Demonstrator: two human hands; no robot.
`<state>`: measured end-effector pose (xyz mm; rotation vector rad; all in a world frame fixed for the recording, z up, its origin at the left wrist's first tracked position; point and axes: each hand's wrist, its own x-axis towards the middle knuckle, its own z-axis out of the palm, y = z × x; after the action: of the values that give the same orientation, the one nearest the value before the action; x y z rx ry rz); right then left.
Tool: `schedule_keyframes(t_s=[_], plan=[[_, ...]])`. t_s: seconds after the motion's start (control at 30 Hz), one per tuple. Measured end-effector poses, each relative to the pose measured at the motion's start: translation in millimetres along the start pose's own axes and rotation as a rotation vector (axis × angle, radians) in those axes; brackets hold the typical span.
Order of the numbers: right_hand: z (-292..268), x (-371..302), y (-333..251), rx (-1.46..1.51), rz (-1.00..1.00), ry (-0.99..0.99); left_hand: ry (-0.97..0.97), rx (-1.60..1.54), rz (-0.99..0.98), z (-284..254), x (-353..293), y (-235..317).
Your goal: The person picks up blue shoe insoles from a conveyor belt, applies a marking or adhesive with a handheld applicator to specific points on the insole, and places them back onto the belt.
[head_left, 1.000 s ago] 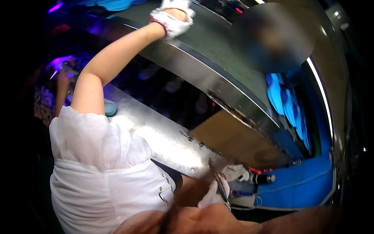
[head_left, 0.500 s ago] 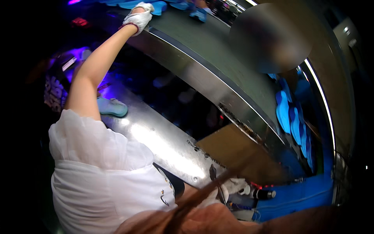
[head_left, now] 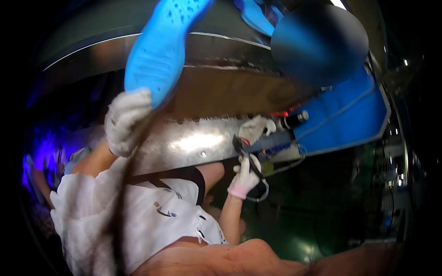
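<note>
Gloved left hand (head_left: 126, 122) raised at upper left, fingers clamped round the lower end of a blue shoe sole (head_left: 165, 46). Sole held tilted, tread side with small dimples facing the camera, toe end running off the top edge, lifted clear in front of the curved grey metal ledge (head_left: 92, 50) and not resting on any surface. Gloved right hand (head_left: 244, 177) lower, right of centre, closed on a thin black tool (head_left: 243, 154) standing roughly upright just off the near edge of the shiny steel bench (head_left: 193, 142); cannot tell what kind of tool. Thin grey cable loop (head_left: 258, 197) hanging just below that hand. Another white glove (head_left: 255, 129) just above the tool, at the right end of the bench; cannot tell whether worn or lying loose. Near it, a black cylinder with a pale tip (head_left: 294, 119), lying at the left edge of a blue panel (head_left: 345, 115) that slopes away to the right. Brown board (head_left: 230, 89) along the far edge of the bench, under the metal ledge. More blue soles (head_left: 255, 18) on the ledge at top centre. White shirt (head_left: 138, 221) with a black strap filling the lower left. Background dark, purple glow at far left.
</note>
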<state>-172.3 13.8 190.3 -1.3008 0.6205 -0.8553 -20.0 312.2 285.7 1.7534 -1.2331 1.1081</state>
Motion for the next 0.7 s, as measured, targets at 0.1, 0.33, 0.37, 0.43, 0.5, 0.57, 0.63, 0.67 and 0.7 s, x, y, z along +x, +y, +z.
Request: schedule_keyframes(t_s=[0.1, 0.33, 0.37, 0.43, 0.5, 0.57, 0.63, 0.67, 0.7], plan=[[-8, 15, 15, 0.014, -0.016, 0.126, -0.216, -0.413, 0.04, 53, -45, 16], [-9, 21, 23, 0.169, 0.048, 0.203, -0.421, -0.598, -0.394, 136, -152, 40], [-8, 22, 24, 0.192, 0.054, 0.2, -0.419, -0.544, -0.378, 135, -148, 40], [-7, 25, 23, 0.218, 0.073, 0.212, -0.415, -0.437, -0.341, 131, -135, 38], [-2, 22, 25, 0.242, 0.112, 0.23, -0.384, -0.722, -1.01, 127, -131, 39], [-8, 23, 38, 0.254, 0.111, 0.162, -0.02, -1.174, -1.77, 145, -100, 34], [-13, 26, 47, 0.285, 0.153, 0.172, 0.319, -1.322, -2.007, 175, -81, 18], [-7, 24, 41, 0.304, 0.186, 0.215, 0.226, -1.714, -1.971, 189, -87, 7], [-4, 24, 41, 0.314, 0.192, 0.208, 0.146, -1.668, -2.105, 197, -90, 4]])
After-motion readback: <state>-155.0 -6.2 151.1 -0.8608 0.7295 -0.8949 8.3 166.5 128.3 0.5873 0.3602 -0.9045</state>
